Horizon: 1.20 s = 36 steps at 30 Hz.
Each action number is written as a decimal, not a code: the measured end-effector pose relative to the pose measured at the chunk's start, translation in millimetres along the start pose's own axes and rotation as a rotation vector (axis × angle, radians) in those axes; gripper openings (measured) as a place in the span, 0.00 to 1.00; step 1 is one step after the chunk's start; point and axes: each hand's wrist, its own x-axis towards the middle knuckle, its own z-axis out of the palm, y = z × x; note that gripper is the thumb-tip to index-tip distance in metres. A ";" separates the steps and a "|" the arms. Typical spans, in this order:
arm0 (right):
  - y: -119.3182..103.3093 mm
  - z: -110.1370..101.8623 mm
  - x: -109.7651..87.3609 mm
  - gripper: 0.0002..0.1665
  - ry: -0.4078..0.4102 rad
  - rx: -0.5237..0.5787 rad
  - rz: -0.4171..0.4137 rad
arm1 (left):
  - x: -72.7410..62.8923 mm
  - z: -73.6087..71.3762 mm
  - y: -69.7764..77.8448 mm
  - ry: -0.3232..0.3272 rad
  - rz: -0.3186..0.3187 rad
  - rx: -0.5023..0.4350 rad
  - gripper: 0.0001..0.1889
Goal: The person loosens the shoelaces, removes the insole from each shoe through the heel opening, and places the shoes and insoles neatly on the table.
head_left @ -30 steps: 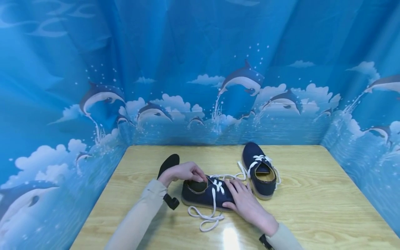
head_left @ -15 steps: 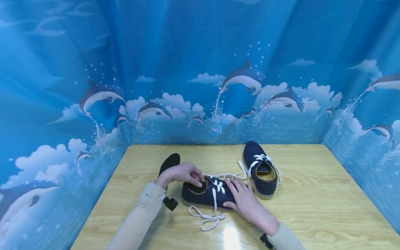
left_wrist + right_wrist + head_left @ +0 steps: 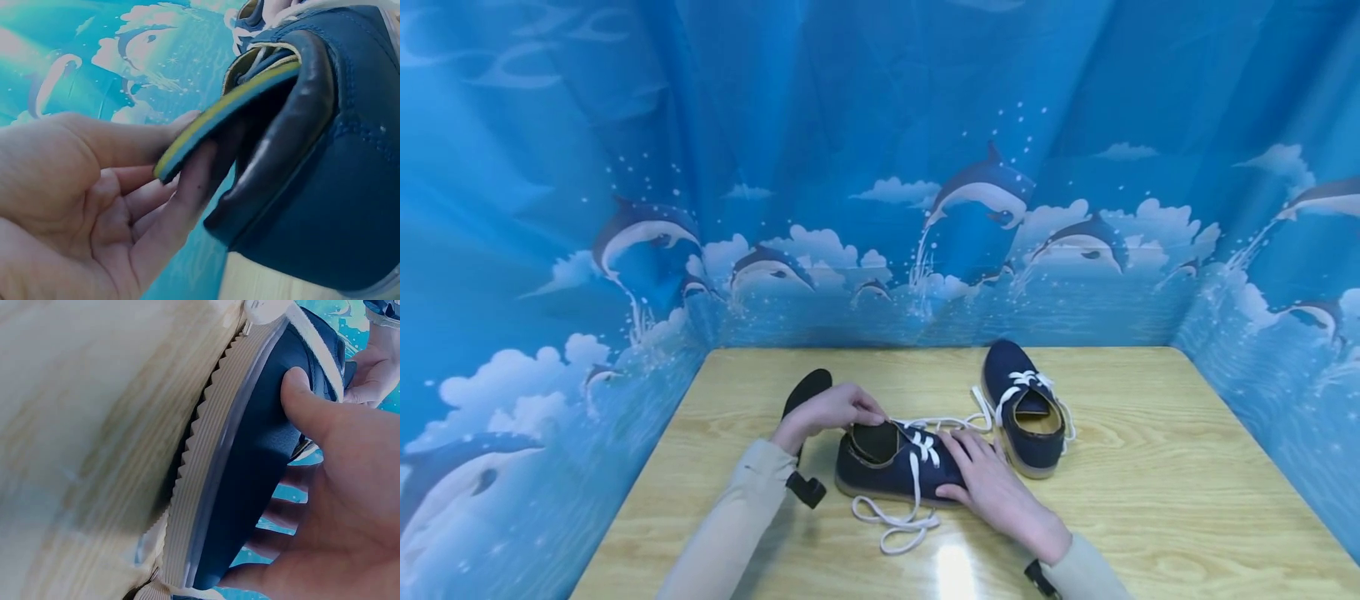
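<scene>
A navy lace-up shoe point(image 3: 868, 479) lies on the table, toe to the right, its white laces loosened. My left hand point(image 3: 838, 408) pinches the end of a dark insole point(image 3: 877, 442) at the shoe's opening. In the left wrist view this insole point(image 3: 219, 115) shows a yellow and light-blue edge; one end sticks out over the heel collar, the rest is hidden inside. My right hand point(image 3: 992, 487) holds the toe end, thumb on the near side and fingers over the far side, as the right wrist view shows with the shoe's ribbed sole point(image 3: 209, 450).
A second navy shoe point(image 3: 1037, 450) stands behind to the right, white laces crossed on it. Another black insole point(image 3: 811, 388) lies at the back left, partly behind my left wrist. A loose white lace point(image 3: 898, 525) trails on the wooden table point(image 3: 1150, 467). A dolphin-print curtain point(image 3: 880, 167) encloses the back and sides.
My left hand reached down into the shoe's opening, then came back up and left with the insole's end raised between its fingers. The right hand has stayed on the toe.
</scene>
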 end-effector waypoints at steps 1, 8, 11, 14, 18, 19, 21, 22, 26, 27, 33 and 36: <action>-0.1 0.2 0.1 0.44 -0.003 -0.001 0.001 | -0.9 -0.5 -1.1 0.019 -0.005 -0.014 0.11; -2.2 0.9 0.0 0.44 0.001 0.003 0.007 | -12.4 -7.1 -9.8 0.079 0.045 -0.019 0.10; -2.5 1.6 0.1 0.44 -0.002 0.010 0.006 | -22.2 -12.8 -13.6 0.104 0.064 -0.002 0.11; -2.2 2.1 -0.2 0.44 0.000 0.008 0.005 | -31.8 -18.4 -15.9 0.112 0.066 -0.011 0.11; -0.9 2.4 -0.9 0.44 0.015 -0.005 0.005 | -36.8 -18.8 -16.5 0.128 0.091 0.032 0.12; -0.6 2.5 -1.0 0.44 0.020 -0.008 0.003 | -37.0 -17.5 -15.9 0.145 0.104 0.074 0.12; -0.3 2.8 -1.0 0.44 0.022 -0.011 -0.001 | -37.4 -12.8 -14.3 0.208 0.126 0.179 0.11; 0.0 2.7 -0.9 0.44 0.022 -0.012 -0.002 | -37.5 -9.6 -13.4 0.242 0.135 0.234 0.10; -0.2 2.5 -0.4 0.44 0.006 -0.009 -0.001 | -40.1 7.7 -13.0 0.380 0.225 0.472 0.07; -0.4 2.3 -0.4 0.44 0.002 -0.007 0.001 | -40.9 12.6 -14.2 0.405 0.266 0.526 0.08; -0.6 0.7 -0.5 0.44 -0.002 -0.001 0.006 | -43.8 35.0 -26.6 0.518 0.548 0.748 0.15; -0.2 0.0 -0.8 0.44 0.000 -0.001 0.007 | -44.1 41.7 -33.3 0.534 0.600 0.827 0.19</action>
